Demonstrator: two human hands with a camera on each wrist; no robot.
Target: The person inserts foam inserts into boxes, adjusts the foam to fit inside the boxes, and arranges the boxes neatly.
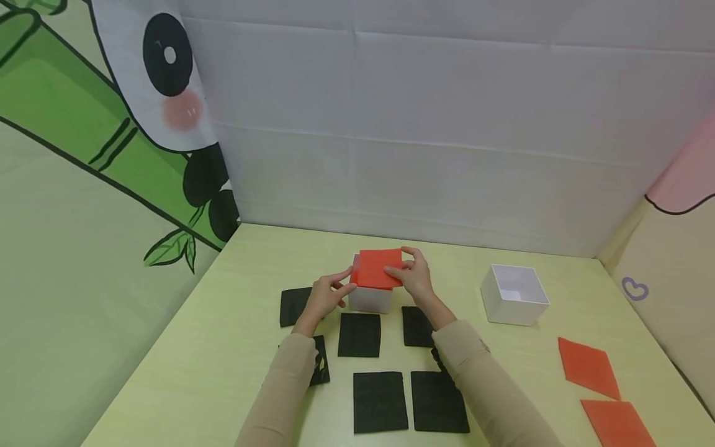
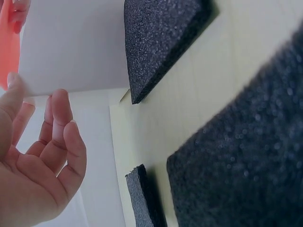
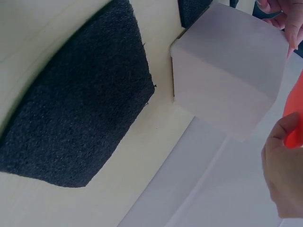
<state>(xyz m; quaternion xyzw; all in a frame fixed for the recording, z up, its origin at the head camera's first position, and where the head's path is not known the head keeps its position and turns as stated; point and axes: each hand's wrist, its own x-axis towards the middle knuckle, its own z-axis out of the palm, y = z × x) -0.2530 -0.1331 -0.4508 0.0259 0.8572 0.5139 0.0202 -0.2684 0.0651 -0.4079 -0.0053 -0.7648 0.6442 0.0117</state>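
Note:
A white box (image 1: 370, 300) stands near the middle of the table, with red material at its top. My left hand (image 1: 326, 297) grips its left side near the rim, thumb at the front and forefinger farther back; in the left wrist view the other fingers curl loosely below (image 2: 52, 156). My right hand (image 1: 416, 276) pinches a red square sheet (image 1: 373, 268) by its right edge, thumb on top. This sheet lies over the box opening and overlaps the red below it. In the right wrist view the right hand (image 3: 284, 165) holds the red sheet (image 3: 296, 104) beside the box (image 3: 222, 71).
Several black foam squares (image 1: 359, 335) lie in front of the box, some partly under my forearms. One on the left (image 1: 321, 360) bears a small yellow-green mark. A second white box (image 1: 514, 295), open at the top, stands to the right. Two red sheets (image 1: 589, 367) lie at the right edge.

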